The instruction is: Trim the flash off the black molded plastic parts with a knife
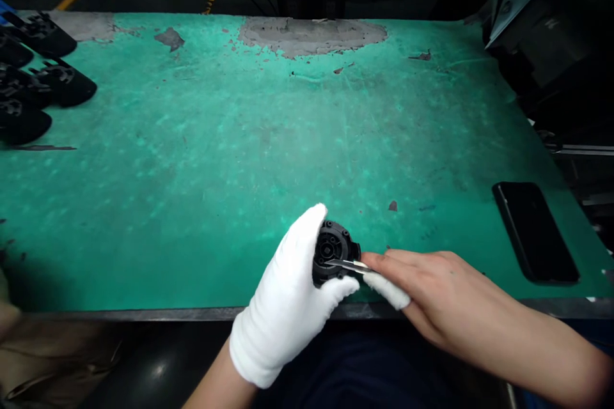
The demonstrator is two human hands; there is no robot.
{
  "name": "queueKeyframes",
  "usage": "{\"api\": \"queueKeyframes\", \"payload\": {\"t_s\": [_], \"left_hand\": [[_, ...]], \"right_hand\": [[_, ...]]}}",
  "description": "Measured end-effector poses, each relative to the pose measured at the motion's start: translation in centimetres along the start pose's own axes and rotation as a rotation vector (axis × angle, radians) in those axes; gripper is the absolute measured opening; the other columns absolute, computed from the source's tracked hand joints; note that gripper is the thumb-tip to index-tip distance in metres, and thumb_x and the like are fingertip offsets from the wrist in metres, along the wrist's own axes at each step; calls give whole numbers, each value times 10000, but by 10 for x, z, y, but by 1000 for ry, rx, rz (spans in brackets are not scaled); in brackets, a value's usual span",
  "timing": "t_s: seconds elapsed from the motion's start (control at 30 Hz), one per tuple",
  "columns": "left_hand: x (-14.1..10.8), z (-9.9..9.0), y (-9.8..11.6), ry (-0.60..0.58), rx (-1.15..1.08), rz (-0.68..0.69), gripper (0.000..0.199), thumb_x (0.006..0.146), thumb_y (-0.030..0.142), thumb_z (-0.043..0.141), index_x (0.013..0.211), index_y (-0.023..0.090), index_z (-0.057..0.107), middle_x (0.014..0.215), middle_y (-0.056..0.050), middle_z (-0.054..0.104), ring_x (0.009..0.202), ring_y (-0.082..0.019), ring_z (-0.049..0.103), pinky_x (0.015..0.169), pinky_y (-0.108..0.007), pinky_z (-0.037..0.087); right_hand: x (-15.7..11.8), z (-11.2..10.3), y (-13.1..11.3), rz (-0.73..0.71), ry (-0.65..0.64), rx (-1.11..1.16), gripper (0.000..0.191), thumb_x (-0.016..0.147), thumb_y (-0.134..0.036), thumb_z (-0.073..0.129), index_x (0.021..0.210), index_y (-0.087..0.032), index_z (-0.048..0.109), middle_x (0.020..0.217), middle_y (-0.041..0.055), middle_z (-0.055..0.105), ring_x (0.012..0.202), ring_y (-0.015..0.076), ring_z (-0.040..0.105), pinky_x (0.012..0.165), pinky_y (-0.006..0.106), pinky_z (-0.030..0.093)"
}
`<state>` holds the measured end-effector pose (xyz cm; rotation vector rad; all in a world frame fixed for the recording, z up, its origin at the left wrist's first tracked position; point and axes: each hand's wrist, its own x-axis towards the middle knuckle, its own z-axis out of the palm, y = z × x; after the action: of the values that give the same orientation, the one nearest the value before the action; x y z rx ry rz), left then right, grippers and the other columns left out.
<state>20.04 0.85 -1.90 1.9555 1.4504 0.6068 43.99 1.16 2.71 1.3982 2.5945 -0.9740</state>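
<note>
My left hand (283,300), in a white glove, is closed round a round black plastic part (330,243) near the table's front edge. The part's open face, with rings and small holes, is turned up. My right hand (426,281) is bare except for a white cover on the thumb. Between its thumb and forefinger it grips a slim metal blade (345,264), which looks like a knife blade. The blade's pointed tip lies over the part's face; whether it touches cannot be seen. Its rear end is hidden in my fingers.
Several black cup-shaped parts (67,83) stand at the left of the green table (230,140). A black smartphone (535,230) lies at the right edge. The tabletop's coating is worn at the back. Another person's clothing (52,358) shows at lower left.
</note>
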Motion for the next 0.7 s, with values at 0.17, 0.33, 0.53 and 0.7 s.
{"api": "queueKeyframes", "payload": {"t_s": [0.17,0.33,0.53,0.7], "left_hand": [[0,-1,0,-6,12,9,962,818,381,774,1567,268,182,1586,-106,398,1478,-267,388,1240,-478,357],[3,-7,-2,-25,15,1,968,793,366,799,1554,284,206,1570,-115,417,1458,-295,417,1214,-520,396],[-10,-2,-3,235,132,-6,929,704,462,856,1458,220,370,1407,-160,538,1353,-353,512,1158,-592,440],[-29,8,3,391,175,-129,914,763,358,798,1505,156,304,1448,-201,475,1339,-346,520,1111,-555,491]], "right_hand": [[8,-11,-1,-20,-104,45,603,837,-31,450,1352,-322,569,1096,9,735,893,218,724,740,324,553],[22,-36,3,-106,-121,74,513,807,-19,518,1186,-315,695,1026,-6,766,882,201,728,751,269,530],[6,-5,-10,133,-28,664,224,989,-278,468,1090,-313,665,942,-22,712,838,168,655,725,248,491],[-5,66,-55,460,-141,1579,186,920,-387,471,989,-222,522,639,-81,391,483,78,280,448,190,239]]}}
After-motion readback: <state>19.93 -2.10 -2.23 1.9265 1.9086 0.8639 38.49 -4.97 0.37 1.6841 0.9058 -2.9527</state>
